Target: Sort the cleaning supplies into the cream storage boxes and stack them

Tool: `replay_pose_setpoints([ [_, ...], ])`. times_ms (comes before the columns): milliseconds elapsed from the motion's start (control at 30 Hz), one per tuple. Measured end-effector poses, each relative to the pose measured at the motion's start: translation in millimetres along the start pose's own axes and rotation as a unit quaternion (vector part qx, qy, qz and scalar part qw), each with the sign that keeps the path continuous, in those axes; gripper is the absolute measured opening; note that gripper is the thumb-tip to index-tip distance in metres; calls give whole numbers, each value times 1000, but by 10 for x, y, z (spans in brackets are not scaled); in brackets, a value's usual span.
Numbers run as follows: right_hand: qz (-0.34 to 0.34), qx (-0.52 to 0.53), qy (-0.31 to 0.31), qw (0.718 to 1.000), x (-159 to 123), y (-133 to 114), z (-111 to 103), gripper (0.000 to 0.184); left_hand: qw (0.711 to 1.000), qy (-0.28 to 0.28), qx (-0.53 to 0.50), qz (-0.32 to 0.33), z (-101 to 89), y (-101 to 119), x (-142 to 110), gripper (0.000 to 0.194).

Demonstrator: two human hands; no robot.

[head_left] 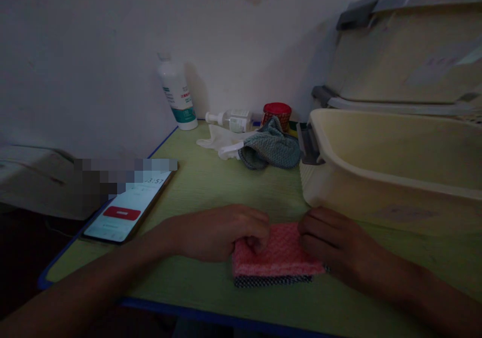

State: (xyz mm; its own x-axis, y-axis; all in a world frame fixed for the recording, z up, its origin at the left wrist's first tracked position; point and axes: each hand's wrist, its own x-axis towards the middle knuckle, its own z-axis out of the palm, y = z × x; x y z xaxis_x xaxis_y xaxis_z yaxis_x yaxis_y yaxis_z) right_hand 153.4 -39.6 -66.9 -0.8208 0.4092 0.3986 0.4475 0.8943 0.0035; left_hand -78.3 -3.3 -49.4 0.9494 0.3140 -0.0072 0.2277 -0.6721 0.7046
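Note:
A folded pink cloth (pixel 280 250) lies on the table, with a dark checkered layer (pixel 273 280) showing beneath its front edge. My left hand (pixel 237 232) is closed at the cloth's left side, the curled fingers gripping its upper left part. On the opposite side my right hand (pixel 337 242) has its fingers bent over the right edge, with the fingertips partly hidden. Behind them, a crumpled grey-green cloth (pixel 273 147) rests against a white plastic piece and a thin pale glove or bag (pixel 214 139).
A cream storage bin (pixel 339 187) stands at right, with a lidded bin (pixel 399 57) behind it. The phone (pixel 118 215) lies at the left edge. Along the wall are a white bottle (pixel 176 94), a fallen pump bottle (pixel 235 120) and a red-lidded container (pixel 276 112).

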Motion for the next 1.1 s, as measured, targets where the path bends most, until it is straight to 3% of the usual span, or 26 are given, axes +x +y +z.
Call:
replay_pose_setpoints([
  [267, -24, 8, -9, 1000, 31, -11, -5, 46, 990, -39, 134, 37, 70, 51, -3, 16],
  [500, -39, -2, -23, 999, 39, -33, 8, 43, 965, -48, 255, 38, 183, 101, 10, 16],
  [700, -85, -26, -92, 992, 30, -31, -42, 25, 981, -57, 183, -1, 122, 159, -51, 22],
  [867, -59, 57, -176, 981, 44, -5, -138, 14, 991, -117, 66, -21, -33, 169, -98, 28],
  [967, -50, 92, -180, 978, 63, -9, -174, 13, 991, -124, -2, -40, -90, 165, -78, 26],
  [1100, -38, 128, -177, 975, 70, -16, -177, 12, 992, -87, 16, -85, -59, 160, -34, 17],
])
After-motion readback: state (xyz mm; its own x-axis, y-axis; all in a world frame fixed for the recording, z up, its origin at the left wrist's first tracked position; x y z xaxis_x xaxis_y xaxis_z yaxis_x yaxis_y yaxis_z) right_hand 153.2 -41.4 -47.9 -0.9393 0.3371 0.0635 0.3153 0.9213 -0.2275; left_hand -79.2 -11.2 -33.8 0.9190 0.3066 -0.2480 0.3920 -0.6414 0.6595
